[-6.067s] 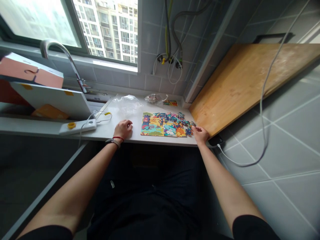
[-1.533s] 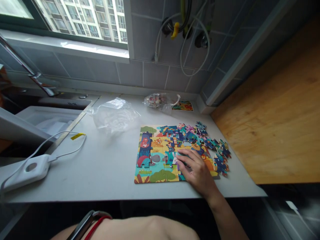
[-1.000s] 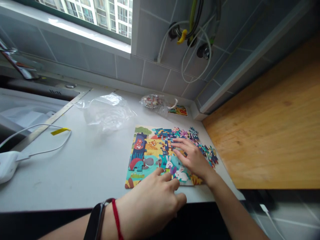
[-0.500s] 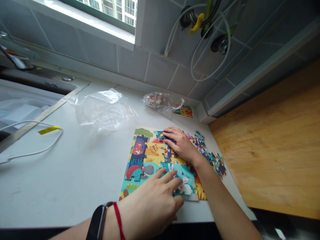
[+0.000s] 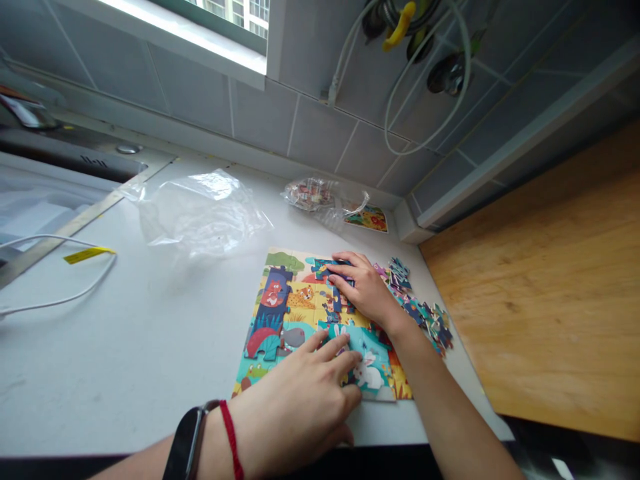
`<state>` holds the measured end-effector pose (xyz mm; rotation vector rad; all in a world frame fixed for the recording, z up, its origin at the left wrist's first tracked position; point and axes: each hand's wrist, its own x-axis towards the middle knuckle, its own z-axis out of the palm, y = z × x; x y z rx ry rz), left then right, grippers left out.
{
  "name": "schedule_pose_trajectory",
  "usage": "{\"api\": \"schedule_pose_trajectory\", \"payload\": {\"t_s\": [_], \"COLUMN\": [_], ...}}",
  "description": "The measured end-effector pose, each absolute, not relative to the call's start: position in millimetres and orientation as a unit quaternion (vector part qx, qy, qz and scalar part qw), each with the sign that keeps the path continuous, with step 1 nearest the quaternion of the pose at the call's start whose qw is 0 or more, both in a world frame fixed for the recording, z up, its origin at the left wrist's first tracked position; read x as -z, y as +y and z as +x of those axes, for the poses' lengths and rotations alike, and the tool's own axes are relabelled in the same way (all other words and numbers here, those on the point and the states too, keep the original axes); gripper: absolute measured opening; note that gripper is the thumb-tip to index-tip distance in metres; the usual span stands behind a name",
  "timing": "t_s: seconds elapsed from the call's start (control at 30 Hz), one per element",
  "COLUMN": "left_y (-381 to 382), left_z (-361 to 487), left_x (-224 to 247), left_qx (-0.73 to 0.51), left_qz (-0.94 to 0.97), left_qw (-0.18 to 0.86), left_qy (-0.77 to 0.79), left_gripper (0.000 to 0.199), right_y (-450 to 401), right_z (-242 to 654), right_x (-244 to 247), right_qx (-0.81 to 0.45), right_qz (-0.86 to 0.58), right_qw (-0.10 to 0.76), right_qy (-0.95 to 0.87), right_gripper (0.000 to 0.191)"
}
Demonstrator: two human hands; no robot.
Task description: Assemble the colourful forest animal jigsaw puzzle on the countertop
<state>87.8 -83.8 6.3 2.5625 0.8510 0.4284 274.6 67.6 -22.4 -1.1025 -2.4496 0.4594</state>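
A colourful animal puzzle (image 5: 301, 297) lies on the white counter, with joined pieces stacked over its picture. My left hand (image 5: 305, 393), with a dark band and a red string at the wrist, rests with fingers spread on the teal rabbit section (image 5: 370, 373) at the front. Farther back, my right hand (image 5: 365, 290) lies over the upper right part of the puzzle, fingers apart, its fingertips on dark blue pieces (image 5: 325, 268). A strip of joined pieces with a red animal (image 5: 273, 293) lies at the puzzle's left side.
Loose pieces (image 5: 435, 327) are heaped right of the puzzle. Behind it lie a bag of pieces (image 5: 310, 195) and a picture card (image 5: 370, 218). A clear plastic bag (image 5: 200, 213), a white cable (image 5: 60, 305) and a sink (image 5: 60, 157) are at left, a wooden board (image 5: 540, 293) at right.
The view has shifted slightly. My left hand has moved a little to the left on the rabbit section. My right hand stays at nearly the same spot on the puzzle.
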Motion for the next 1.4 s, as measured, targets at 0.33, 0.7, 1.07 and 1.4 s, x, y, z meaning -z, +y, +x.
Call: {"api": "schedule_pose_trajectory", "payload": {"t_s": [0.33, 0.7, 1.07, 1.4], "left_y": [-85.2, -88.3, -98.4, -97.7], "left_z": [87.8, 85.8, 96.6, 97.2], "left_x": [-8.3, -3.6, 2.0, 0.9], "left_qx": [-0.141, -0.140, -0.127, -0.133], "left_qz": [0.921, 0.918, 0.917, 0.915], "left_qw": [0.192, 0.193, 0.189, 0.192], "left_qy": [0.308, 0.316, 0.328, 0.330], "left_gripper": [0.031, 0.030, 0.033, 0.030], "right_y": [79.5, 84.7, 89.0, 88.7], "right_z": [305.6, 319.1, 341.6, 358.3], "right_x": [10.6, 3.3, -0.1, -3.1], "right_qx": [-0.177, -0.161, -0.209, -0.133], "right_qz": [-0.448, -0.480, -0.505, -0.557], "right_qw": [0.169, 0.150, 0.095, 0.056], "right_qy": [-0.860, -0.849, -0.832, -0.818], "right_gripper": [0.035, 0.040, 0.048, 0.043]}}
